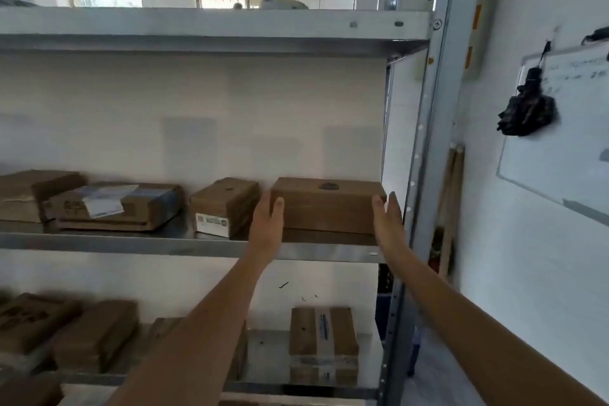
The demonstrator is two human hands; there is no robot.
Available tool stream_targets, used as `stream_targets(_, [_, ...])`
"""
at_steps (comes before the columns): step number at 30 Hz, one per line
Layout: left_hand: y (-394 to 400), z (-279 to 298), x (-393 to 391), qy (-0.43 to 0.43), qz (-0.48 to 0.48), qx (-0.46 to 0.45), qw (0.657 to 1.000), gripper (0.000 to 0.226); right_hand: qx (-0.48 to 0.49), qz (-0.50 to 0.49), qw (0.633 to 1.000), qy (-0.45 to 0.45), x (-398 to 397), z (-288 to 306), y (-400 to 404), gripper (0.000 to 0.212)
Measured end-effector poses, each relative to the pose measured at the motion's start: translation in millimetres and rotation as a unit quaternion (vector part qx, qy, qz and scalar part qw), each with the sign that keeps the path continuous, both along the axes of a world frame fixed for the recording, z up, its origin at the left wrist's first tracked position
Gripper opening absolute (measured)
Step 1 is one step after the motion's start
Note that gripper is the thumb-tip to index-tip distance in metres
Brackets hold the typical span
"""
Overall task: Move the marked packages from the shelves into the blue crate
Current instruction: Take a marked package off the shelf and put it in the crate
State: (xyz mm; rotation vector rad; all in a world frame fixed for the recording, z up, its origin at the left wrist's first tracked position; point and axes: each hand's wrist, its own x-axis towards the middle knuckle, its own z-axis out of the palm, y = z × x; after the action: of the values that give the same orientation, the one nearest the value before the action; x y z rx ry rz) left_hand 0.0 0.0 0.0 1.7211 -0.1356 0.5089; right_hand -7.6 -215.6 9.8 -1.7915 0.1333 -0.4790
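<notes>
So we're at the shelf unit with both arms up at the middle shelf, going for the brown box at its right end, the one with a dark mark on top. Our left hand is flat against the box's left side, fingers straight and together. Our right hand is at the right side, fingers straight too, but we can't tell whether it's actually touching or just beside it. Neither hand is wrapped around anything, and the box looks like it's sitting on the shelf, not lifted yet.

Progress-wise, our guess is there's plenty left. A smaller box right next to ours also seems to have a dark spot on top, so it may be another one to move. Further left sits a flat parcel with a white label, and the lower shelf has a taped box plus a few more brown ones. It's too blurry to say which of those are marked. The blue crate isn't clearly in view, so we can't say how much is already in it.
</notes>
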Motion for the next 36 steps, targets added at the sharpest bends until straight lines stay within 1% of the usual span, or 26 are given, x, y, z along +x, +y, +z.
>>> stream_targets(2, [8, -4, 4, 0.04, -0.01, -0.03, 0.999, 0.057, -0.006, -0.009, 1.0, -0.004, 4, -1, 1, 0.063])
stream_targets(4, [15, -9, 8, 0.078, -0.007, -0.047, 0.996, 0.064, 0.009, 0.009, 1.0, -0.008, 6, -7, 2, 0.062])
stream_targets(6, [16, -7, 13, 0.091, -0.017, -0.045, 0.995, 0.063, 0.021, 0.022, 1.0, -0.004, 6, -12, 6, 0.061])
stream_targets(8, [15, -2, 19, 0.107, -0.038, -0.048, 0.992, 0.062, 0.01, 0.017, 1.0, 0.006, 7, -15, 10, 0.064])
stream_targets(11, [12, 1, 25, 0.158, -0.03, -0.034, 0.986, 0.057, -0.011, 0.016, 1.0, 0.015, 12, -17, 11, 0.067])
stream_targets(13, [12, 0, 24, 0.164, -0.025, -0.048, 0.985, 0.052, -0.009, 0.019, 1.0, 0.011, 13, -18, 11, 0.068])
stream_targets(18, [16, 1, 13, 0.146, 0.004, -0.125, 0.981, 0.047, 0.017, 0.0, 1.0, 0.003, 9, -20, 12, 0.067])
stream_targets(20, [13, 1, 1, 0.105, 0.015, -0.17, 0.98, 0.038, 0.04, -0.011, 0.999, -0.02, 0, -19, 12, 0.063])
stream_targets(22, [13, 3, -11, 0.053, 0.027, -0.211, 0.976, 0.016, 0.045, -0.001, 0.997, -0.066, -12, -17, 11, 0.057])
stream_targets(23, [14, 6, -15, 0.03, 0.034, -0.233, 0.972, 0.012, 0.051, 0.01, 0.994, -0.092, -18, -15, 11, 0.054])
stream_targets(24, [17, 10, -19, 0.01, 0.043, -0.243, 0.969, 0.014, 0.057, 0.023, 0.991, -0.115, -25, -12, 12, 0.052])
stream_targets(27, [26, 24, -21, 0.0, 0.058, -0.237, 0.97, 0.035, 0.024, 0.05, 0.983, -0.175, -37, 3, 17, 0.055])
stream_targets(29, [29, 34, -23, 0.007, 0.042, -0.24, 0.97, 0.037, 0.0, 0.042, 0.981, -0.187, -39, 12, 20, 0.055])
stream_targets(30, [29, 37, -24, 0.008, 0.032, -0.234, 0.972, 0.034, 0.0, 0.035, 0.982, -0.184, -39, 16, 20, 0.054])
stream_targets(33, [29, 40, -26, 0.002, 0.018, -0.193, 0.981, 0.008, 0.004, 0.034, 0.984, -0.175, -38, 21, 18, 0.048])
stream_targets(34, [30, 41, -28, -0.002, 0.012, -0.177, 0.984, 0.006, -0.002, 0.032, 0.984, -0.175, -38, 22, 17, 0.047])
stream_targets(36, [31, 42, -32, -0.009, -0.004, -0.149, 0.989, 0.01, -0.004, 0.02, 0.984, -0.178, -40, 24, 17, 0.056])
